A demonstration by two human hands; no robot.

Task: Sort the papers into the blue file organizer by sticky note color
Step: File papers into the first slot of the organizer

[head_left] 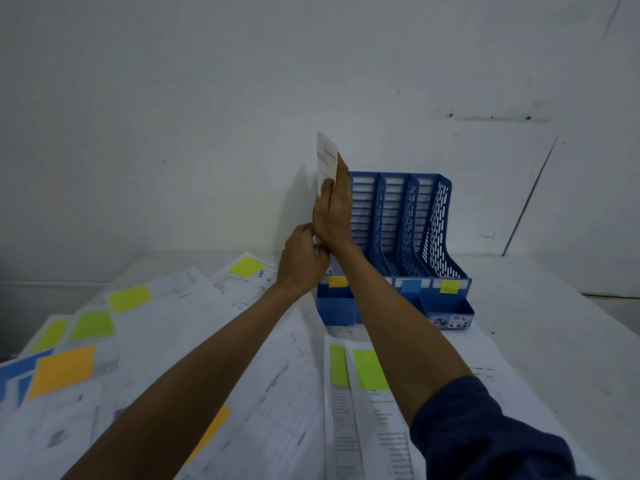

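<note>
You hold the sheet (326, 161) up on end, long axis vertical, hard against the left side of the blue file organizer (446, 237), over the slot with the orange tag (337, 281). Your right hand (334, 206) grips it high, thumb against fingers. Your left hand (303, 261) pinches its bottom edge. That slot lies just below and to the right, nearer your right hand. The sheet is white and printed; its sticky note is hidden.

Just right of the right hand (334, 213), the blue file organizer (398, 220) is smooth moulded plastic with a faint sheen. The sheet (326, 161) pinched by that hand and the left hand (301, 261) is thin matt paper, like the papers (166, 341) and sticky notes (130, 297) below them. The surface (554, 323) is matt white, scuffed.
</note>
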